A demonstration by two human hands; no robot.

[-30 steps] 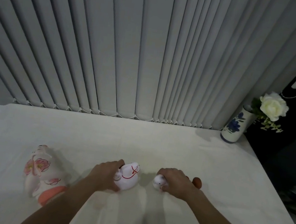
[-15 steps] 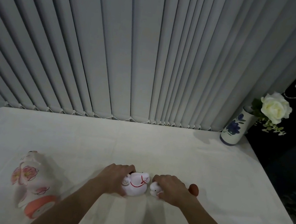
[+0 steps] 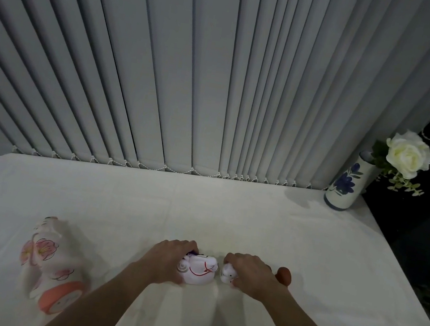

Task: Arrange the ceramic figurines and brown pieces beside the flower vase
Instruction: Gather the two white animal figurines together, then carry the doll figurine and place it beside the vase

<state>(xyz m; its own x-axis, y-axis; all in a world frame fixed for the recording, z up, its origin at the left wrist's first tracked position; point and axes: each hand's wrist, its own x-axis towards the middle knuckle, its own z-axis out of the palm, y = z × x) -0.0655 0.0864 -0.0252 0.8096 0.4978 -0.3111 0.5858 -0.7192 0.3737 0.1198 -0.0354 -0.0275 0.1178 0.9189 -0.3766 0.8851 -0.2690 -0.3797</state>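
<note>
from the head view, the left hand [image 3: 165, 263] grips a red-lined white figurine [image 3: 199, 272], the right hand [image 3: 248, 278] closes on a smaller white figurine [image 3: 226, 274], brown piece [image 3: 284, 276] just right of it, flower vase [image 3: 344, 186] far beyond.

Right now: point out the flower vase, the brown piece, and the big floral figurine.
flower vase [image 3: 344, 186], head view, painted body
brown piece [image 3: 284, 276], head view, rounded top
big floral figurine [image 3: 49, 263], head view, flowered side
</note>
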